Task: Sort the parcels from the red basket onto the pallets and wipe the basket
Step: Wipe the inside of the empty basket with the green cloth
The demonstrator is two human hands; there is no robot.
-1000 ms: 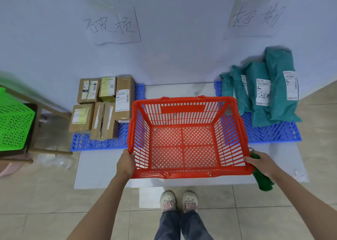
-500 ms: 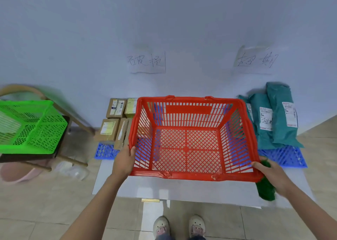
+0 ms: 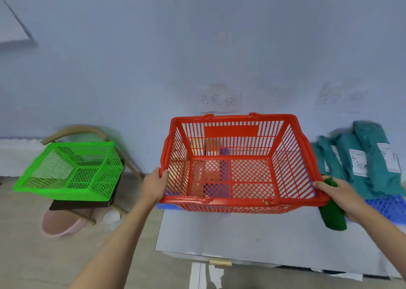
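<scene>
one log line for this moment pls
red basket empty, lifted | left hand grips left rim | right hand grips right rim plus green cloth

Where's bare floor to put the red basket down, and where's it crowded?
Free: the grey sheet on the floor, under the red basket held by the left hand and right hand. Also bare floor tiles at near left. Crowded: teal parcels on the blue pallet at right; green basket on its chair at left.

Even, soft light; motion blur, perhaps strongest leftward; wide-angle edge distortion.
</scene>
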